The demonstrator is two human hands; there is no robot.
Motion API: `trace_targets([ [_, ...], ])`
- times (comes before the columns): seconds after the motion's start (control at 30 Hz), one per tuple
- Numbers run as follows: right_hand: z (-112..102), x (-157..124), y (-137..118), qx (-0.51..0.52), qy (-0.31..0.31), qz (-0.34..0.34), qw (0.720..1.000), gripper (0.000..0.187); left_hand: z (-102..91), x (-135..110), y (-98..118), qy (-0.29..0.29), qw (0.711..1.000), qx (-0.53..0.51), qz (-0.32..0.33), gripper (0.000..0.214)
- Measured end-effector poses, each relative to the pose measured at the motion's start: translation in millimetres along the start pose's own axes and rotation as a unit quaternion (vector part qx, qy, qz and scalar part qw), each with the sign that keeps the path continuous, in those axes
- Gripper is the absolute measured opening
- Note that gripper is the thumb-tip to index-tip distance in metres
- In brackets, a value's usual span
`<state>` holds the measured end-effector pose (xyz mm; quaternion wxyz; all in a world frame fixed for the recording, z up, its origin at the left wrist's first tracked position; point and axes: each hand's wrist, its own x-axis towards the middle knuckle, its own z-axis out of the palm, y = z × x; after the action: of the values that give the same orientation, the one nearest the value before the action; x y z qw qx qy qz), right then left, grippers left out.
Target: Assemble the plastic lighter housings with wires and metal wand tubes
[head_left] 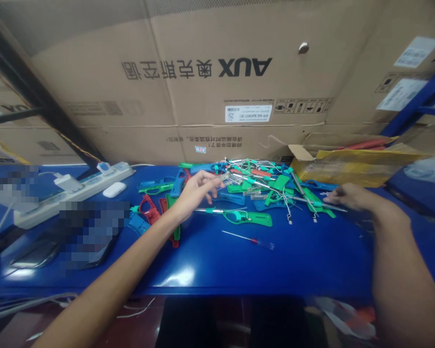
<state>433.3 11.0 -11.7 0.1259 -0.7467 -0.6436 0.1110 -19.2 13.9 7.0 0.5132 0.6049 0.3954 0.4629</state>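
Observation:
My left hand (pixel 199 191) reaches over the left side of a heap of lighter parts, its fingers curled together. A small clear plastic piece (pixel 223 178) shows at its fingertips; whether it is gripped there is unclear. At the heap's right end, my right hand (pixel 350 195) pinches a small pale piece, mostly hidden and blurred. The heap mixes green, blue and red handle shells with metal rods and thin wires. In front of it lies a green handle shell (pixel 259 219) with a metal rod. Nearer me is a screwdriver (pixel 263 242) with a clear handle.
Behind the blue table (pixel 210 270) stands a large cardboard box (pixel 203 106). An opened yellow-taped carton (pixel 348 166) is at the back right. To the left are a white power strip (pixel 39 209), a small white case (pixel 114 189) and blurred-out dark items. Red and green shells lie beside my left forearm.

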Motion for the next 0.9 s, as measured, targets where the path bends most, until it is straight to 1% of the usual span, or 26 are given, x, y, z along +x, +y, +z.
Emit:
trace_targets([
  [0.1,-2.5,-0.1,-7.1,0.031,-0.064,-0.017,0.997,0.042,0.9,0.7,-1.5,-0.009,1.000,0.008,0.009,0.032],
  [0.2,-5.8,0.8,-15.2,0.046,-0.060,-0.038,0.996,0.039,0.6,-0.2,-4.3,-0.024,0.999,0.039,0.024,0.031],
  [0.27,-7.9,0.5,-22.7,0.032,-0.023,-0.056,0.998,0.035,0.2,-2.1,-8.6,-0.019,0.991,0.123,0.056,0.027],
  [0.3,-8.4,-0.3,-28.1,0.027,0.007,-0.071,0.997,0.033,0.3,-3.4,-11.3,-0.010,0.978,0.190,0.085,0.024],
  [0.37,-7.5,-3.4,-43.8,0.042,0.077,-0.117,0.989,0.032,1.9,-6.5,-16.8,0.016,0.934,0.324,0.151,0.018],
  [0.4,-5.7,-5.7,-54.3,0.069,0.109,-0.148,0.980,0.034,3.3,-8.1,-18.9,0.027,0.911,0.372,0.178,0.016],
  [0.43,-2.9,-8.7,-66.6,0.100,0.128,-0.185,0.969,0.037,4.9,-9.6,-20.1,0.033,0.893,0.403,0.196,0.015],
  [0.47,1.0,-12.1,-80.1,0.111,0.138,-0.218,0.960,0.036,6.6,-11.1,-20.5,0.034,0.884,0.420,0.204,0.016],
  [0.53,11.2,-20.2,-108.9,0.123,0.151,-0.284,0.939,0.026,9.0,-13.8,-18.4,0.027,0.874,0.438,0.207,0.019],
  [0.6,23.4,-29.7,-136.2,0.157,0.137,-0.323,0.923,0.022,9.6,-15.9,-14.3,0.013,0.868,0.450,0.208,0.024],
  [0.63,29.5,-34.7,-148.2,0.176,0.128,-0.331,0.918,0.021,9.2,-16.6,-12.3,0.007,0.868,0.451,0.208,0.029],
  [0.7,40.6,-44.5,-167.7,0.211,0.090,-0.338,0.913,0.018,8.2,-17.5,-9.7,-0.001,0.873,0.440,0.210,0.035],
  [0.8,53.1,-55.7,-185.6,0.280,0.040,-0.320,0.905,0.013,8.4,-17.0,-10.4,-0.023,0.884,0.417,0.211,0.033],
  [0.83,56.2,-58.0,-189.1,0.316,0.024,-0.307,0.897,0.012,9.3,-16.5,-11.6,-0.034,0.885,0.412,0.215,0.032],
  [0.9,60.9,-60.5,-193.6,0.406,-0.019,-0.273,0.872,0.014,12.0,-15.5,-14.5,-0.054,0.882,0.400,0.242,0.032],
])
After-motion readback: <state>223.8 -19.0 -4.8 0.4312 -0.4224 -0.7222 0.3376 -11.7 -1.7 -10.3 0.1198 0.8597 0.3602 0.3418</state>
